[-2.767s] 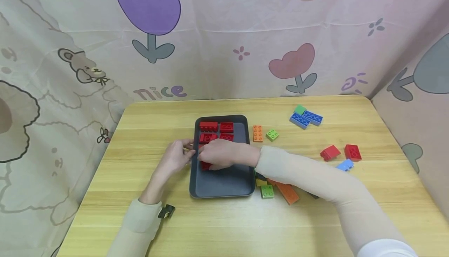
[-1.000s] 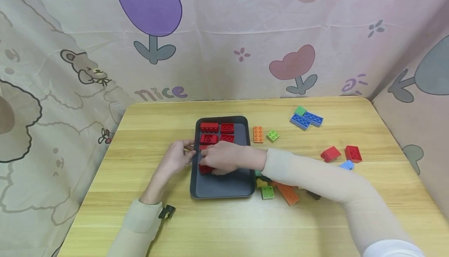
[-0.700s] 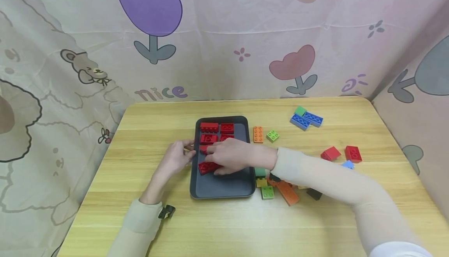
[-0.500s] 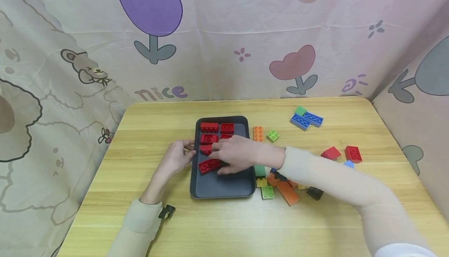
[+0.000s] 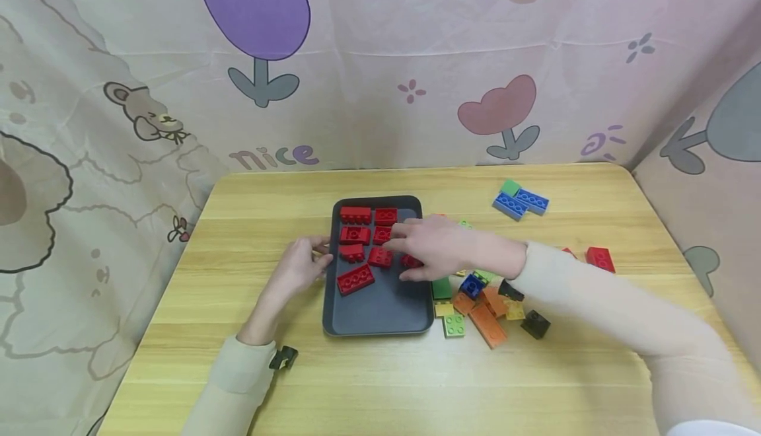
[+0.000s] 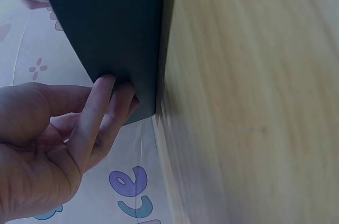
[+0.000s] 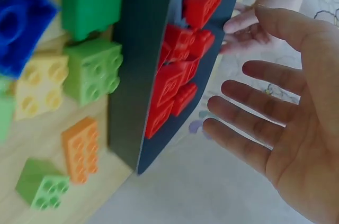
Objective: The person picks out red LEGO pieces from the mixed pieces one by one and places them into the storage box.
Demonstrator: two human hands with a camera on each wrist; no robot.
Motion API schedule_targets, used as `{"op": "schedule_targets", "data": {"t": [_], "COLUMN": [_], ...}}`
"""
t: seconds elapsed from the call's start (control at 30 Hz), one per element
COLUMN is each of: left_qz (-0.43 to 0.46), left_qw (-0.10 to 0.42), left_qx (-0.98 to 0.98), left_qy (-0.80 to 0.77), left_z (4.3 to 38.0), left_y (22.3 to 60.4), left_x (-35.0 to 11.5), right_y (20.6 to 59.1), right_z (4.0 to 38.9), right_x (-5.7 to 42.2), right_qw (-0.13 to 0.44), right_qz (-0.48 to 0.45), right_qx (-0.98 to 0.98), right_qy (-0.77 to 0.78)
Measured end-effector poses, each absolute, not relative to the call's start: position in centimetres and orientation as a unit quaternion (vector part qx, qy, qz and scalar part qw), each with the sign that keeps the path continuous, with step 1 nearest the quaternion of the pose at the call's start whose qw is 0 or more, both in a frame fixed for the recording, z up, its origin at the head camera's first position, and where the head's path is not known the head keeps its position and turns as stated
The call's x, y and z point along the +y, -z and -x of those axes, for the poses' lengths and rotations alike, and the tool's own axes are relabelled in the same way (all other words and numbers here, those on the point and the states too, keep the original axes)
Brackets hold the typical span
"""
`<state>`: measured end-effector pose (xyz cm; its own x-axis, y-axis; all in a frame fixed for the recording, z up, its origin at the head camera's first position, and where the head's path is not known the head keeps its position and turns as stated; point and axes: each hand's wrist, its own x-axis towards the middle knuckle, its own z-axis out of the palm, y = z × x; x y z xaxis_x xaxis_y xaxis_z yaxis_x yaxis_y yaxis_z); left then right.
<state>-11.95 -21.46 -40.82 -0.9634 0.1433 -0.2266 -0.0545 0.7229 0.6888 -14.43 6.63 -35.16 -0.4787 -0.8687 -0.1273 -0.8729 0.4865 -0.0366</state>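
My left hand (image 5: pixel 300 265) is at the dark grey tray (image 5: pixel 380 314), its fingertips touching the outer left wall. The left wrist view shows those fingers (image 6: pixel 94 115) lightly bent against the wall. Several red toy building bricks lie in the tray, among them a long tilted brick (image 5: pixel 355 280) at the front and a shorter brick (image 5: pixel 380 257) to its right. My right hand (image 5: pixel 442 248) is over the tray's right rim, partly covering another red brick (image 5: pixel 410 261). In the right wrist view its fingers (image 7: pixel 254 121) are spread and hold nothing.
Right of the tray lies a loose pile of bricks, including an orange brick (image 5: pixel 487 326), a lime brick (image 5: pixel 454 326) and a black brick (image 5: pixel 536 324). Two blue bricks (image 5: pixel 532 201) and a green brick (image 5: pixel 510 187) lie at the back. A red brick (image 5: pixel 600 259) lies far right.
My right hand has let go of the long red brick, which lies tilted in the tray, and has moved right toward the tray's rim. The left hand has stayed in place.
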Motion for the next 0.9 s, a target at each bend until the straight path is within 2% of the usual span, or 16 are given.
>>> {"op": "schedule_targets", "data": {"t": [0.37,0.9], "left_qz": [-0.022,-0.025], "left_qw": [0.134,0.131], "left_qx": [0.918,0.919], "left_qy": [-0.373,-0.37], "left_z": [12.1,12.1], "left_y": [40.8,40.9], "left_x": [-21.5,-21.5], "right_y": [35.2,34.8], "right_z": [14.1,13.5], "right_x": [10.9,18.0], "right_qw": [0.047,0.04], "right_qz": [0.494,0.369], "right_qx": [0.868,0.925], "right_qy": [0.016,0.082]}}
